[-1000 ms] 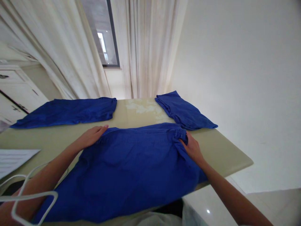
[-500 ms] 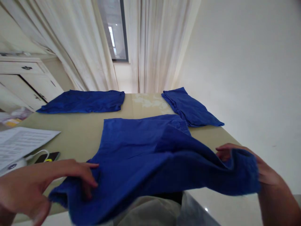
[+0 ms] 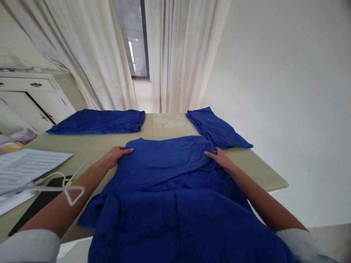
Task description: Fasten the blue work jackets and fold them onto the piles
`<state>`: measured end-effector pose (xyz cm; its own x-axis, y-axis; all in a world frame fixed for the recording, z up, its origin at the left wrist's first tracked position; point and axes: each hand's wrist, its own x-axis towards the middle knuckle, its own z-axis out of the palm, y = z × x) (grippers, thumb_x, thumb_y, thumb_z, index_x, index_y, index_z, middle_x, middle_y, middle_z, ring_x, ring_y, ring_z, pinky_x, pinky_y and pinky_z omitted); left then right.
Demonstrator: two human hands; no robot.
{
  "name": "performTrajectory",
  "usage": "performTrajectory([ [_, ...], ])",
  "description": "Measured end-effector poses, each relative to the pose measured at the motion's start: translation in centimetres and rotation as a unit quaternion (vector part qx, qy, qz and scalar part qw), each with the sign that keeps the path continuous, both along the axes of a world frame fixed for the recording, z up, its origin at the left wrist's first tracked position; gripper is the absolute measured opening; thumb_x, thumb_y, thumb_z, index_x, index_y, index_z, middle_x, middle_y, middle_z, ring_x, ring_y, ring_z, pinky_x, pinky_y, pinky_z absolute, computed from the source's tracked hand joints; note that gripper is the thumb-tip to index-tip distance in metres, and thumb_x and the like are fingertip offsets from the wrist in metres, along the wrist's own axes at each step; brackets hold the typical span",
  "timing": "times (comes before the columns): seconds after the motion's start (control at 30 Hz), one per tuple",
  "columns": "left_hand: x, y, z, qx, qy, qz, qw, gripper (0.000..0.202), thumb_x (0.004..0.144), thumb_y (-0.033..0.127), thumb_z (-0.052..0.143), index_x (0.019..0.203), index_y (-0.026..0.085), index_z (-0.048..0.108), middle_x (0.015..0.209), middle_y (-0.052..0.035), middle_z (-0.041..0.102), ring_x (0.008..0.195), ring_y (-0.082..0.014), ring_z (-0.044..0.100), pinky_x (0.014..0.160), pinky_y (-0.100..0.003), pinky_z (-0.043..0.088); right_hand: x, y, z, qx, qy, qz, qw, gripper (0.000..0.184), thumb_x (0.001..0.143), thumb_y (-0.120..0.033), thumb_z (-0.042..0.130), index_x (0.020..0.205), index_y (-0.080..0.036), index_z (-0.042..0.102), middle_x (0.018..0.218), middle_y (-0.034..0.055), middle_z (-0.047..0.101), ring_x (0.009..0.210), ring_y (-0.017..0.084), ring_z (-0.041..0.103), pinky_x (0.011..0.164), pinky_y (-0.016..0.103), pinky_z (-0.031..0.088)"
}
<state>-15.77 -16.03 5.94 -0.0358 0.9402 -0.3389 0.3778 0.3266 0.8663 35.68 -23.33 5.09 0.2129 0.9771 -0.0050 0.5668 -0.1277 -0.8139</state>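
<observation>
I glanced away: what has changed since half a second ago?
The left hand and right hand moved forward from the near part of the blue garment, letting go there and taking hold of its far corners. That near part now spreads toward the person. The left folded garment and right folded garment stayed on the table.

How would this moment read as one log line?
left hand: holds blue garment, left edge | right hand: holds its right edge | far left: folded blue cloth | far right: another folded cloth
</observation>
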Motion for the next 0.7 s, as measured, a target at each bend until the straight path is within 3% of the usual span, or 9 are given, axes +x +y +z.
performTrajectory([
  [0.1, 0.5, 0.8, 1.7, 0.039, -0.078, 0.019, 0.996, 0.055, 0.061, 0.046, 0.093, 0.103, 0.017, 0.075, 0.095, -0.0140, 0.081, 0.087, -0.0321, 0.078, 0.079, -0.045, 0.066, -0.8, 2.4, 1.3, -0.057, 0.123, 0.021, 0.991, 0.042, 0.074, -0.043, 0.083, 0.103, -0.013, 0.078, 0.101, 0.0145, 0.082, 0.091, 0.031, 0.078, 0.085, 0.047, 0.065],
  [0.2, 1.0, 3.8, 5.5, 0.189, -0.073, 0.056, 0.978, 0.060, 0.066, 0.042, 0.089, 0.118, 0.018, 0.071, 0.107, -0.0090, 0.079, 0.097, -0.0291, 0.076, 0.087, -0.043, 0.065, -0.9, 6.1, 5.0, 0.037, 0.110, 0.038, 0.993, 0.040, 0.076, -0.039, 0.080, 0.107, -0.015, 0.077, 0.104, 0.0109, 0.081, 0.094, 0.030, 0.076, 0.087, 0.046, 0.063],
  [0.33, 2.9, 9.0, 10.9, 0.344, 0.151, 0.176, 0.910, 0.063, 0.085, 0.030, 0.075, 0.142, 0.014, 0.057, 0.141, -0.0173, 0.064, 0.135, -0.0368, 0.058, 0.115, -0.053, 0.048, -1.2, 13.0, 9.4, 0.176, -0.073, -0.070, 0.979, 0.051, 0.086, -0.042, 0.074, 0.126, -0.012, 0.067, 0.126, 0.0187, 0.073, 0.118, 0.036, 0.067, 0.107, 0.054, 0.052],
  [0.4, 4.5, 10.2, 11.7, 0.360, 0.252, 0.195, 0.877, 0.074, 0.087, 0.029, 0.073, 0.154, 0.010, 0.046, 0.160, -0.0240, 0.045, 0.149, -0.0433, 0.041, 0.121, -0.060, 0.038, -1.7, 15.3, 9.7, 0.199, -0.157, -0.111, 0.961, 0.066, 0.090, -0.045, 0.072, 0.142, -0.008, 0.055, 0.141, 0.0251, 0.062, 0.131, 0.040, 0.059, 0.114, 0.057, 0.044],
  [0.47, 6.0, 9.6, 10.3, 0.355, 0.300, 0.085, 0.881, 0.075, 0.091, 0.037, 0.069, 0.156, 0.009, 0.045, 0.162, -0.0248, 0.042, 0.150, -0.0442, 0.038, 0.122, -0.060, 0.036, -2.5, 15.8, 8.2, 0.193, -0.205, -0.079, 0.956, 0.069, 0.093, -0.047, 0.069, 0.148, -0.008, 0.049, 0.147, 0.0266, 0.056, 0.136, 0.039, 0.055, 0.117, 0.055, 0.041],
  [0.5, 6.6, 8.8, 8.9, 0.349, 0.306, -0.015, 0.886, 0.073, 0.093, 0.044, 0.066, 0.155, 0.010, 0.047, 0.159, -0.0230, 0.047, 0.148, -0.0417, 0.042, 0.122, -0.056, 0.037, -3.1, 15.3, 7.0, 0.181, -0.221, -0.035, 0.958, 0.066, 0.095, -0.047, 0.067, 0.147, -0.010, 0.051, 0.146, 0.0251, 0.057, 0.136, 0.038, 0.055, 0.117, 0.053, 0.042],
  [0.57, 7.5, 6.3, 5.0, 0.329, 0.306, -0.214, 0.867, 0.072, 0.097, 0.056, 0.056, 0.156, 0.013, 0.049, 0.153, -0.0185, 0.057, 0.144, -0.0357, 0.050, 0.123, -0.049, 0.038, -4.5, 13.4, 3.8, 0.144, -0.247, 0.072, 0.956, 0.060, 0.096, -0.051, 0.065, 0.143, -0.014, 0.057, 0.141, 0.0213, 0.062, 0.134, 0.036, 0.057, 0.117, 0.051, 0.044],
  [0.6, 7.7, 4.9, 2.9, 0.317, 0.320, -0.267, 0.852, 0.076, 0.097, 0.060, 0.053, 0.158, 0.016, 0.047, 0.156, -0.0176, 0.055, 0.146, -0.0352, 0.048, 0.124, -0.049, 0.035, -5.3, 12.0, 2.1, 0.123, -0.257, 0.128, 0.950, 0.061, 0.096, -0.053, 0.065, 0.144, -0.015, 0.057, 0.140, 0.0204, 0.063, 0.134, 0.035, 0.058, 0.117, 0.050, 0.044],
  [0.7, 7.9, 1.7, -1.9, 0.252, 0.398, -0.292, 0.832, 0.081, 0.098, 0.067, 0.048, 0.164, 0.021, 0.039, 0.170, -0.0172, 0.038, 0.156, -0.0406, 0.034, 0.125, -0.058, 0.027, -7.9, 8.0, -1.9, 0.062, -0.294, 0.235, 0.925, 0.075, 0.096, -0.063, 0.063, 0.152, -0.013, 0.052, 0.152, 0.0223, 0.056, 0.142, 0.037, 0.053, 0.121, 0.050, 0.040],
])
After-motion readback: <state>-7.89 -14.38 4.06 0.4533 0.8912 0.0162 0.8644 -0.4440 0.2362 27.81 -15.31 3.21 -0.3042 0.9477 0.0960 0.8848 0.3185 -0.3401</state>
